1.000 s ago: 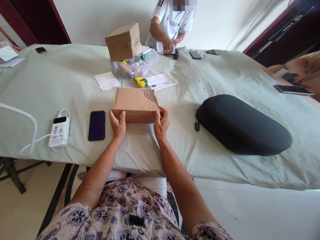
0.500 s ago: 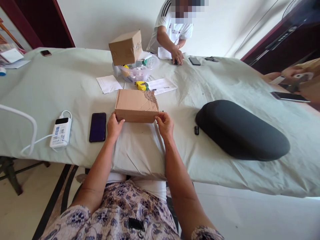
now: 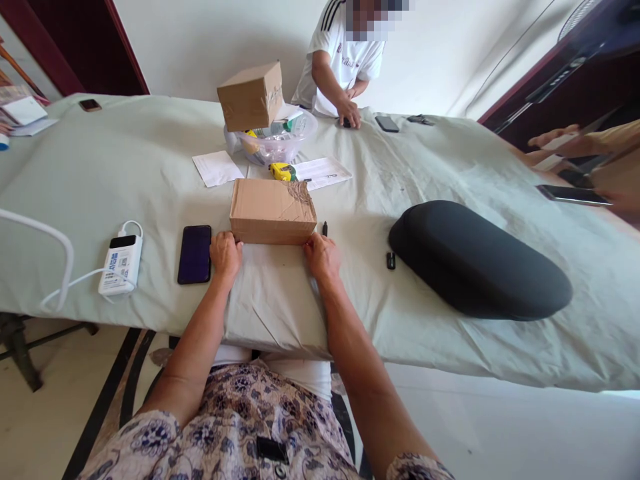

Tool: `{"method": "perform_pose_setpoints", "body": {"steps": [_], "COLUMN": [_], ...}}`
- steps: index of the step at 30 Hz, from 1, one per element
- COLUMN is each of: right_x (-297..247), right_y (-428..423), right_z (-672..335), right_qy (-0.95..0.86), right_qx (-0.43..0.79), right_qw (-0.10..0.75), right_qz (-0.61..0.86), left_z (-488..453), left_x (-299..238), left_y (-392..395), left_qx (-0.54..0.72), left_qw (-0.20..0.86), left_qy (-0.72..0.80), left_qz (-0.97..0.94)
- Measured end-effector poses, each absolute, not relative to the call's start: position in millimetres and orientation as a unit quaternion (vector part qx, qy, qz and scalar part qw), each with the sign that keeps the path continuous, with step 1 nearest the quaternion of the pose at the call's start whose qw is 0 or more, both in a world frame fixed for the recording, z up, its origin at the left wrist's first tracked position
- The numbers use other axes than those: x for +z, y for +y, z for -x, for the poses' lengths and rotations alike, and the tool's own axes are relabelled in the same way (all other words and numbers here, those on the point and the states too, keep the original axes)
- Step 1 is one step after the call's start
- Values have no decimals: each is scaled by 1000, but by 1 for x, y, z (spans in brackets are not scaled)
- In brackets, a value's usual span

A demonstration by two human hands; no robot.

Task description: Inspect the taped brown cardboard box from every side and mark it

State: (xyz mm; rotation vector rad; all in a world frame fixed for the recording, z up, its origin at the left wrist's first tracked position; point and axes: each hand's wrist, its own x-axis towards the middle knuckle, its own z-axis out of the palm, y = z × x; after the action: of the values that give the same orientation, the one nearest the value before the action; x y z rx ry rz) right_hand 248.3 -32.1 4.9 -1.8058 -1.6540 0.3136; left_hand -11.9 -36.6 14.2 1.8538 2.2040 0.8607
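Note:
A flat cardboard box [image 3: 273, 210] with crumpled tape on its top lies on the grey-green cloth-covered table [image 3: 125, 173] in front of me. My left hand [image 3: 225, 253] sits at the box's near left corner, knuckles up, fingers curled against its lower edge. My right hand [image 3: 323, 257] is curled the same way at the near right corner. A black pen [image 3: 325, 229] lies just right of the box.
A dark phone [image 3: 194, 253] and a white power bank [image 3: 120, 263] with its cable lie to the left. A large black case [image 3: 480, 260] and a small black item [image 3: 391, 260] lie to the right. Behind are a second box [image 3: 251, 95] on a clear bowl [image 3: 280, 143], a yellow tape measure [image 3: 283, 171], papers and a person [image 3: 345, 60]. Another person's hands [image 3: 565, 143] show at the far right.
My hands slid down from the box's sides to its near bottom corners and curled in. The pen beside the box came into view. The person opposite moved a hand.

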Motion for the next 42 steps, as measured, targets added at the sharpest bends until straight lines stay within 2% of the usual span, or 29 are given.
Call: {"method": "perform_pose_setpoints", "body": {"steps": [7, 14, 21, 27, 36, 42], "right_x": [5, 7, 10, 18, 34, 26], "right_y": [-35, -42, -44, -42, -48, -41], "right_z": [-241, -218, -216, -223, -235, -233], "right_qy": [-591, -529, -518, -536, -533, -488], "right_qx": [111, 132, 134, 176, 79, 164], "right_qw": [444, 463, 476, 545, 651, 675], "right_qz": [665, 699, 698, 620, 535, 528], "left_z": [0, -16, -25, -15, -6, -5], "left_x": [5, 22, 14, 15, 29, 29], "left_y": [-34, -44, -45, -44, -49, -46], "left_qx": [420, 413, 463, 551, 640, 640], "left_qw": [83, 62, 66, 76, -10, 1], "left_qy": [690, 734, 724, 661, 553, 561], "left_qz": [-584, -535, -507, -504, -533, -525]}}
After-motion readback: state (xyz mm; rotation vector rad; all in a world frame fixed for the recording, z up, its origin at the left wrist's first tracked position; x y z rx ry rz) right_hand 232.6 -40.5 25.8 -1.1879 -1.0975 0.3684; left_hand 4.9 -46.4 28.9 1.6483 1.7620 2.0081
